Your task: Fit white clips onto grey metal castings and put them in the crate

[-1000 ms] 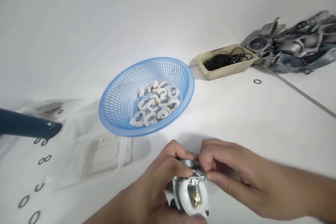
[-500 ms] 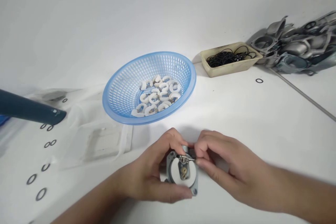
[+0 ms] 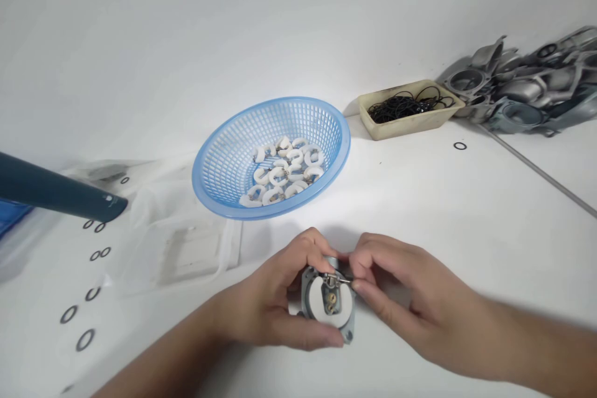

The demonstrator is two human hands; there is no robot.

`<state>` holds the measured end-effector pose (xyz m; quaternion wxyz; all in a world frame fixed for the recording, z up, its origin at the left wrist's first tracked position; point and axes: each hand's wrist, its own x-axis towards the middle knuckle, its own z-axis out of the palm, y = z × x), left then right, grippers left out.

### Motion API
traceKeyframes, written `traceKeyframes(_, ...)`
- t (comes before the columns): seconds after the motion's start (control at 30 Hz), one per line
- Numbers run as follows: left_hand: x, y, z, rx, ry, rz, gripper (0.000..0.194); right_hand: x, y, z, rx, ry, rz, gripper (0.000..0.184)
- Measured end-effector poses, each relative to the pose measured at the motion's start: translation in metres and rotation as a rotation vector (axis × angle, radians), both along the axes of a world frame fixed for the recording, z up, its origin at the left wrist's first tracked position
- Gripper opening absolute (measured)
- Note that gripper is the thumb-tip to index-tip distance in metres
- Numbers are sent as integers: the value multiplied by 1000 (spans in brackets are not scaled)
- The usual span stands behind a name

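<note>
My left hand point(image 3: 280, 301) is closed round a grey metal carburetor body point(image 3: 349, 331), its thumb along the near edge and fingertips at the far edge. A white C-shaped float point(image 3: 319, 306) sits in the body's round opening, with brass jets point(image 3: 331, 300) showing in its gap. My right hand point(image 3: 401, 283) pinches the outer end of a thin metal pin point(image 3: 345, 281) between thumb and fingers. That pin lies at the float's metal hinge, at the far side of the opening. The pinched end is hidden by the fingertips.
Beyond my hands stands a blue plastic basket point(image 3: 205, 202) holding several white floats point(image 3: 278, 175). A cream tray point(image 3: 396, 130) of black rubber rings and a pile of metal bowls point(image 3: 517, 90) are at back right. Left are a clear plastic container point(image 3: 228, 249), a dark cylinder point(image 3: 60, 189) and scattered rings point(image 3: 85, 340).
The view has shifted slightly, so the basket and left-hand items appear a little further right. Both hands keep their grips, and the pin stays at the hinge.
</note>
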<state>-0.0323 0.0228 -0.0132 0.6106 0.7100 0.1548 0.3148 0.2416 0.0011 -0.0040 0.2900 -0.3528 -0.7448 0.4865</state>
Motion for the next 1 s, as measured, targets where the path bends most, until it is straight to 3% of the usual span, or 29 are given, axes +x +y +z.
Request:
traceKeyframes(0.33,-1,-2,-1,-13,-6,19,66,1,1,-2,-82,39,-9,18)
traceKeyframes(0.67,2,-2,0,-37,-8,33,63,2,3,0,-54,66,58,19)
traceKeyframes(1.0,1,-5,-2,-2,11,54,60,3,3,0,-76,33,22,19)
